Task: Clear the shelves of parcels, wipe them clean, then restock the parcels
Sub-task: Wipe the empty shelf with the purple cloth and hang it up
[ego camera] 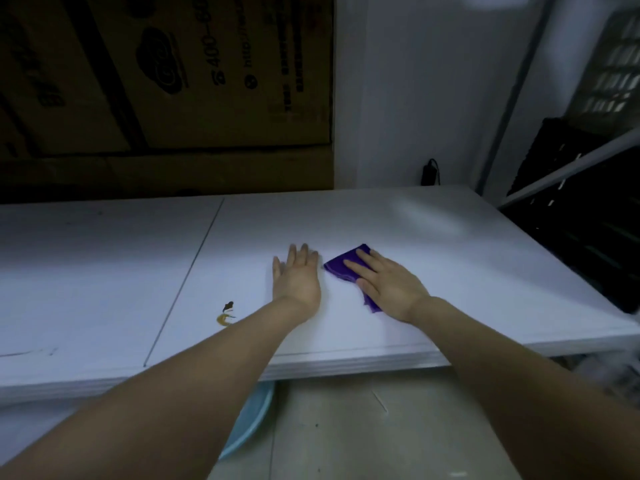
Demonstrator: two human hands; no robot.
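Note:
A white shelf board (pixel 398 220) stretches across the view with no parcels on it. My right hand (pixel 384 284) lies flat, fingers straight, pressing a folded purple cloth (pixel 337 266) onto the board near its middle. My left hand (pixel 296 277) rests flat on the bare board just left of the cloth, palm down, fingers extended. A thin seam (pixel 187 278) splits the board into two panels.
A large brown cardboard box (pixel 166 84) stands behind the shelf at the back left. A small black and yellow mark (pixel 227 313) sits on the board near my left forearm. Dark crates (pixel 588 216) fill a rack to the right. A light-blue basin (pixel 252 420) shows below the shelf edge.

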